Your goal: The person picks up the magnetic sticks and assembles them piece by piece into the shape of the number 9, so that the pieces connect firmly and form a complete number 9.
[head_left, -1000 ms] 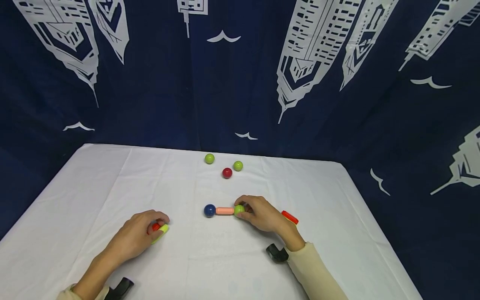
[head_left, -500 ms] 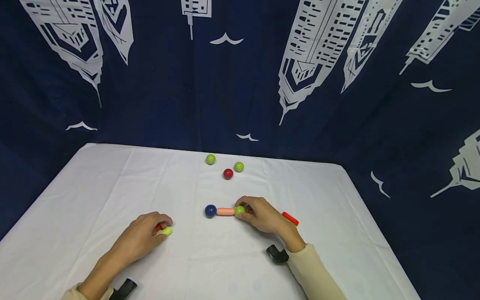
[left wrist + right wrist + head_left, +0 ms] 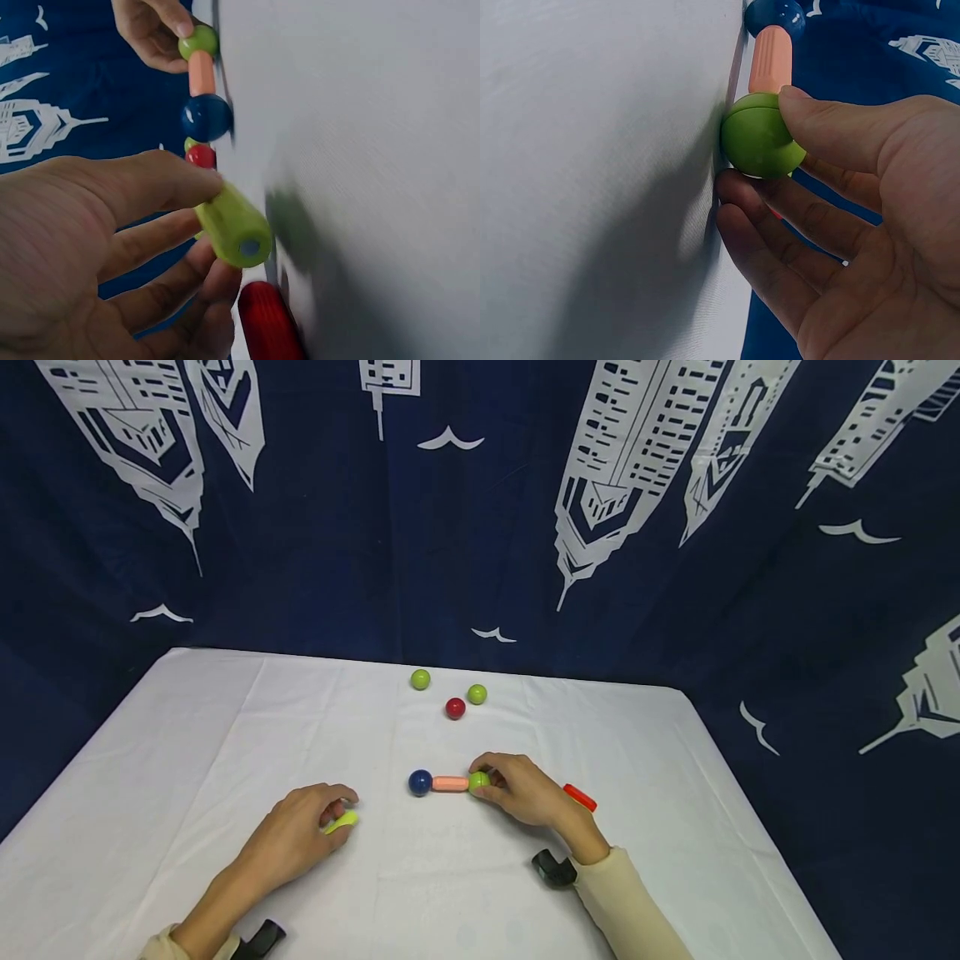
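My left hand pinches a yellow-green magnetic rod between thumb and fingers; a round metal spot shows on its end. Below those fingers, in the left wrist view, lies a red rod. With thumb and fingertips, my right hand grips a green ball. That ball touches one end of an orange-pink rod, and a dark blue ball sits at the rod's other end. The three form a straight line on the white tabletop.
Farther back stand two green balls and a red ball. Another red rod lies beside my right wrist. A dark blue curtain with white building prints hangs behind the white-covered table.
My left hand has moved right and lifted the yellow-green rod toward the middle. The red rod once seen between its fingers is hidden in the head view. My right hand stays on the green ball.
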`<state>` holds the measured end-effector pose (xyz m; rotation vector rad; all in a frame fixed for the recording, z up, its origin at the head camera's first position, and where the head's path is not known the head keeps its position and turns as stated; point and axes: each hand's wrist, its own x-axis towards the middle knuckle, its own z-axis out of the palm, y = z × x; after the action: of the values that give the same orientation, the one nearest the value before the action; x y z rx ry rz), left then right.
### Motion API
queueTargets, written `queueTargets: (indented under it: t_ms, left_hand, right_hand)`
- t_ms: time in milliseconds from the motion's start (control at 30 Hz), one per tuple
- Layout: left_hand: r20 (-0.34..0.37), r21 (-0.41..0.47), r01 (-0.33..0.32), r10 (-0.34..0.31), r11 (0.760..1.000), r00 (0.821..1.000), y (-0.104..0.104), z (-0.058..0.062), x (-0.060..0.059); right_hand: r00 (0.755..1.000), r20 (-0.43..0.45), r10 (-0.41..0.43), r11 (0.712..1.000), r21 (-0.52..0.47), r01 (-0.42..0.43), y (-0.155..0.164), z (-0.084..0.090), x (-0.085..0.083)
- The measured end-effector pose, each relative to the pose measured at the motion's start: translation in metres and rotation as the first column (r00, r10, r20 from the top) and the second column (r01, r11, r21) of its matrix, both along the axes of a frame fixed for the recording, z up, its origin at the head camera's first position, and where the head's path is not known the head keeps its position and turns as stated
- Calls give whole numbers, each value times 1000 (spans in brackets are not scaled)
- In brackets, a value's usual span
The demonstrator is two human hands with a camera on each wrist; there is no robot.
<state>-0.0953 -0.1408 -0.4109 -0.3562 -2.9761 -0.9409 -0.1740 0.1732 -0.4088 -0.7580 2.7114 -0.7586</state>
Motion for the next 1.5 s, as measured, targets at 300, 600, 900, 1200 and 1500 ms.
queueTargets:
  t_ms: [300, 600, 900, 1200, 1500]
  left_hand:
    - [43, 250, 110, -124, 962, 991, 15, -4, -9]
    - [184, 394, 55, -137, 917, 973, 28, -11, -19]
    - [285, 460, -29, -116, 888, 952, 41, -19, -28]
    - [353, 464, -110, -70, 879, 933, 52, -17, -33]
    - [343, 527, -34, -175, 849, 923, 55, -17, -37]
  right_hand:
    - [1000, 2, -6, 1000, 8, 6, 0, 1, 0]
    - [1000, -5, -3, 1000, 7, 3, -1, 1, -1]
    - [1000, 14, -16, 1000, 6, 16, -1, 0, -1]
    - [1000, 7, -7, 1000, -2, 7, -1, -3, -3]
    - [1000, 8, -16, 1000, 9, 16, -1, -2, -2]
